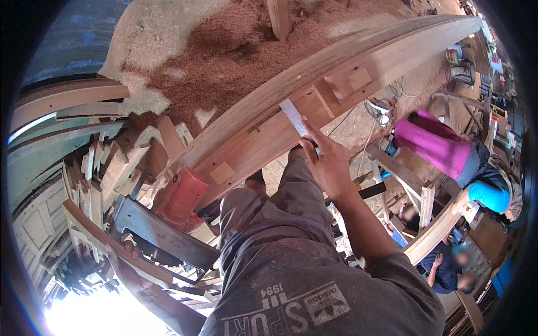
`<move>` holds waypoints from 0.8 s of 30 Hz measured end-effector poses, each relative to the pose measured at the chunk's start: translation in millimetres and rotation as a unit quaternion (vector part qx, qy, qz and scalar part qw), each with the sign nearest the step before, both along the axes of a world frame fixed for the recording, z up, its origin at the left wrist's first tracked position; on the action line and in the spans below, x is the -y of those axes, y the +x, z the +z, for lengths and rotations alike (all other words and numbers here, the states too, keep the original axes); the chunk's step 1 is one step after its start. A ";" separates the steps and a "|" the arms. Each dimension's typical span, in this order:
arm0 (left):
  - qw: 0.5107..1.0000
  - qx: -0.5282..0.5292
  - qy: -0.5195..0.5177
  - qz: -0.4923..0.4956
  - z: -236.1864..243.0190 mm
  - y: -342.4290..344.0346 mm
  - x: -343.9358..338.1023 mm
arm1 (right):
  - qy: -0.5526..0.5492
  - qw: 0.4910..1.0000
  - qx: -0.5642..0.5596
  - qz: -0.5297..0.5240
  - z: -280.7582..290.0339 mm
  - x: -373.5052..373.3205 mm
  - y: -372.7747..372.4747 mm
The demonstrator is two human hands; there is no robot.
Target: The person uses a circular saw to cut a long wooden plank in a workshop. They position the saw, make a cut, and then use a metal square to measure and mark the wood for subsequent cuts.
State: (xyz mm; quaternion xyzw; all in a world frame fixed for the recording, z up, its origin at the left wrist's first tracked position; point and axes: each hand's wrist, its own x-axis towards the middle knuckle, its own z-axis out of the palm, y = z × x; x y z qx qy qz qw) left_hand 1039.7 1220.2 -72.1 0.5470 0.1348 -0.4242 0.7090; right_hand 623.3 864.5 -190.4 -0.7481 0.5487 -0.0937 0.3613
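My right hand (328, 162) is closed around the near end of a flat silver metal ruler (292, 116). The ruler lies across the face of a long reddish wooden beam (269, 131) in front of me; whether it has a stock under my fingers is hidden. Down at the left, my left hand (129, 269) grips a curved wooden strip (92, 227), with fingertips showing over its far side. Between that strip and the beam sit a grey-blue metal piece (162, 232) and a red power tool (182, 199), its kind unclear.
Small wood blocks (222, 173) rest on the beam. Sawdust (241, 50) covers the ground beyond it. Offcuts (115, 168) are heaped at the left. On the right are cables (398, 89), a wooden trestle (398, 173), a person in a magenta top (431, 143), and other people lower down.
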 end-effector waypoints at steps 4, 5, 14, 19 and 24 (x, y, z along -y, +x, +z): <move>1.000 0.005 -0.011 0.009 -0.7 -6.9 -0.7 | 0.023 0.999 -0.030 0.001 1.0 0.0 -0.5; 0.998 0.037 0.013 0.039 -2.3 -8.0 0.6 | 0.014 1.000 -0.021 0.003 0.8 -0.1 -0.3; 1.000 0.002 0.016 -0.006 2.9 -5.4 5.2 | -0.005 1.000 -0.008 0.003 -4.3 -1.2 -1.0; 0.999 0.043 0.019 0.020 0.3 -11.1 7.5 | -0.001 1.000 -0.015 0.010 -5.8 -2.2 -2.6; 0.980 0.056 0.182 0.054 8.1 -11.6 14.7 | 0.010 1.000 -0.012 0.008 -6.0 -1.9 -2.4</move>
